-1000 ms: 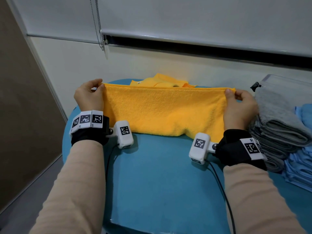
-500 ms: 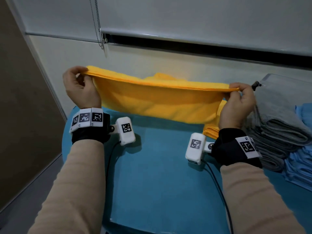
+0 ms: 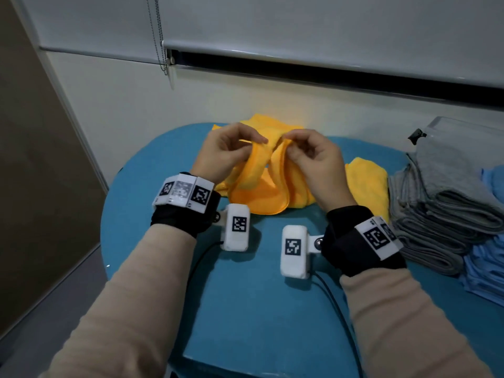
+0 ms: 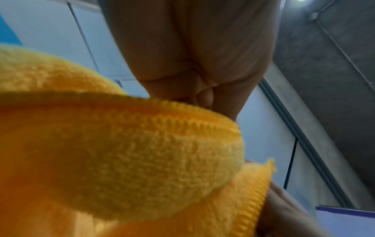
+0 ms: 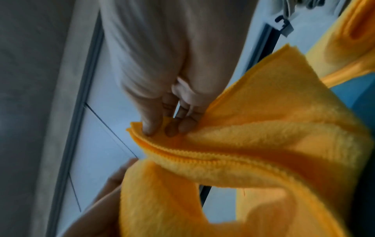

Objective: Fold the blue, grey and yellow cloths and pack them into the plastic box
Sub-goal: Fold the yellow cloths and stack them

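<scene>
Both hands, left [image 3: 223, 156] and right [image 3: 313, 159], pinch one yellow cloth [image 3: 259, 192] (plastic box [image 3: 469, 132] holds grey cloths [image 3: 447, 170]).

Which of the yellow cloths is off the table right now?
The yellow cloth pinched between both hands, drooping mid-table. The other yellow cloths lie on the table.

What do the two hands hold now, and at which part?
Both hands pinch one yellow cloth at its top edge: left hand, right hand.
</scene>
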The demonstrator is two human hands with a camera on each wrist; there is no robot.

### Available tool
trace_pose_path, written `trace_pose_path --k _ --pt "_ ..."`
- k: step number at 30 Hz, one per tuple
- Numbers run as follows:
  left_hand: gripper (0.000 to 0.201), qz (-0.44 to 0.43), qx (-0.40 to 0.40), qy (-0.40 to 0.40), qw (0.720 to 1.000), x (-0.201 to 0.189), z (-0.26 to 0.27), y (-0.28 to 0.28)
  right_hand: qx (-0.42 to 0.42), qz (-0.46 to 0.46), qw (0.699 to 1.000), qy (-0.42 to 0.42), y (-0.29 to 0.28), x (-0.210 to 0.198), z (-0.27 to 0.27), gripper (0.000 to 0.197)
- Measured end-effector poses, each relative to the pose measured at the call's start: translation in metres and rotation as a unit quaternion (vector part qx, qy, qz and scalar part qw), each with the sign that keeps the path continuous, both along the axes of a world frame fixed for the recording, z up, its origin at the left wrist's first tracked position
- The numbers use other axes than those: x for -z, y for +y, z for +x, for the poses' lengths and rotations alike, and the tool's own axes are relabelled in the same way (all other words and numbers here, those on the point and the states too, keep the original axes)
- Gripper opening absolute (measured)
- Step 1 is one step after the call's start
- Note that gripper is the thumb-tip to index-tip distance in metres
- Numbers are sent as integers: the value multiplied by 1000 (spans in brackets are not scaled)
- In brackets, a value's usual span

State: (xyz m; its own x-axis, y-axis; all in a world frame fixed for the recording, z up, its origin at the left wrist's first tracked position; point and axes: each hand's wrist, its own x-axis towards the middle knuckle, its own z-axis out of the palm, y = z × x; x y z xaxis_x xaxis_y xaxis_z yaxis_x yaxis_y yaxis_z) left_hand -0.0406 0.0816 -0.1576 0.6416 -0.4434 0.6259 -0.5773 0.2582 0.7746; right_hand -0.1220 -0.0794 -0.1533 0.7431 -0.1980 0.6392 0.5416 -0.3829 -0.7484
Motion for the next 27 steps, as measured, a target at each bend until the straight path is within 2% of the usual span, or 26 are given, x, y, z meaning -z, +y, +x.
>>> trace_pose_path --k 3,11,19,21,23,27 --pt "18 4 10 -9 1000 1 -4 -8 -21 -10 1000 18 8 2 2 19" --pt "19 13 -39 -37 998 -2 -5 -7 -14 -21 998 61 2 -1 0 8" --pt "21 63 -26 -36 997 -4 -7 -3 -34 -16 996 82 0 -3 -3 7" --pt "36 78 -3 -39 996 -4 -9 -6 -18 -22 997 76 3 -2 -2 12" --pt "47 103 5 -55 993 -3 -10 -7 32 -19 997 70 3 -1 0 21" --pt "24 115 -13 -52 992 -3 -8 -4 91 3 993 77 0 1 2 39"
